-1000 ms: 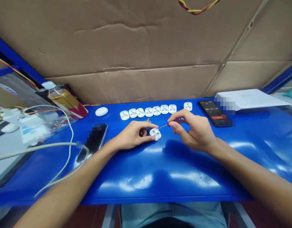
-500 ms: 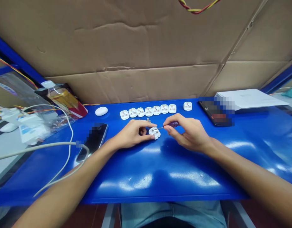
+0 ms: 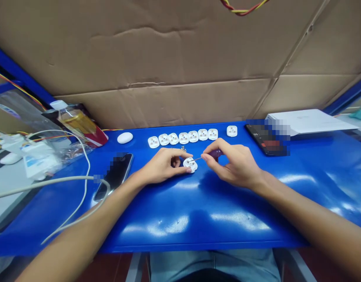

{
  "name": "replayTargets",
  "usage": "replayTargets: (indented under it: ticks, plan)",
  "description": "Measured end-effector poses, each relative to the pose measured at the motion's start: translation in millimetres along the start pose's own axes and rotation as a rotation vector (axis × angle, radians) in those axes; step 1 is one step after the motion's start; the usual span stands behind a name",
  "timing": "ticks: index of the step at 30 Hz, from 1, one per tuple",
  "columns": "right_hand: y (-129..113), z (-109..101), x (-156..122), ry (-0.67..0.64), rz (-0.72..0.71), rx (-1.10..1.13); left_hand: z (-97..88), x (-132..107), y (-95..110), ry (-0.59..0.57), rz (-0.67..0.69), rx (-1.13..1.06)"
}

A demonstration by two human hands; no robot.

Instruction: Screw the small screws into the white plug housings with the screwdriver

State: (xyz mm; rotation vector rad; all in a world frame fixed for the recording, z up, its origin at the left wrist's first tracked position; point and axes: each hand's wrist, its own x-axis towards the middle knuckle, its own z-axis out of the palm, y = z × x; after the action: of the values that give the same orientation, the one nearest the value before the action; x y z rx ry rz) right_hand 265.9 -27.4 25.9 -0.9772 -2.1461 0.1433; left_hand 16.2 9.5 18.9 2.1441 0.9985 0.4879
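Note:
Between the thumb and forefinger of my left hand [image 3: 165, 166] is a small white plug housing [image 3: 191, 166] with metal parts inside, held at the table surface. My right hand [image 3: 235, 162] is closed around the dark purple handle of a screwdriver [image 3: 216, 153]. Its thin shaft points left, and the tip meets the housing's upper part. Just behind my left fingers lies a small heap of metal pieces [image 3: 184, 150], partly hidden. Several similar white plug housings [image 3: 183, 138] form a row further back, and a single housing [image 3: 231, 131] sits apart on the right.
A phone [image 3: 117, 174] and a grey cable [image 3: 85, 184] lie by my left forearm. Further back are a white oval case [image 3: 125, 138] and a drink bottle [image 3: 77, 121]. At the right are a dark phone [image 3: 261, 139] and a white box [image 3: 312, 121]. Cardboard [image 3: 168, 58] walls the back.
My right hand and the screwdriver have shifted very slightly, with the handle turned a little. The plug housing stays in my left hand, the tip still at it.

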Motion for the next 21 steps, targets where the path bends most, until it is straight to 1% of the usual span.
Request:
replayTargets:
  ticks: [3, 6, 8, 10, 12, 15, 17, 18, 21]
  plan:
    - [-1.6, -2.6, 1.8, 0.0, 0.048, -0.041, 0.4, -0.7, -0.2, 0.005, 0.005, -0.004]
    - [-3.3, -7.4, 5.0, -0.027, 0.115, -0.117, -0.5, -1.1, 0.3, 0.027, 0.026, 0.015]
    - [-5.0, -11.6, 7.6, -0.067, 0.162, -0.13, -1.6, -1.1, 0.2, 0.051, 0.04, 0.046]
    - [-6.6, -16.0, 9.8, -0.132, 0.2, -0.081, -2.5, -1.0, -0.6, 0.066, 0.047, 0.063]
    - [-7.0, -19.9, 11.0, -0.212, 0.19, -0.012, -3.0, -0.9, -2.2, 0.072, 0.052, 0.067]
    - [-4.9, -21.9, 10.7, -0.292, 0.088, 0.025, -2.9, -1.3, -4.4, 0.08, 0.064, 0.082]
    - [-2.7, -19.8, 9.8, -0.279, 0.035, 0.019, -2.8, -1.7, -4.5, 0.078, 0.066, 0.092]
    - [-1.6, -18.1, 9.3, -0.256, 0.03, 0.003, -2.7, -1.9, -4.2, 0.071, 0.066, 0.096]
    - [1.1, -12.7, 8.6, -0.215, 0.091, -0.123, -2.6, -2.4, -3.2, 0.055, 0.069, 0.101]
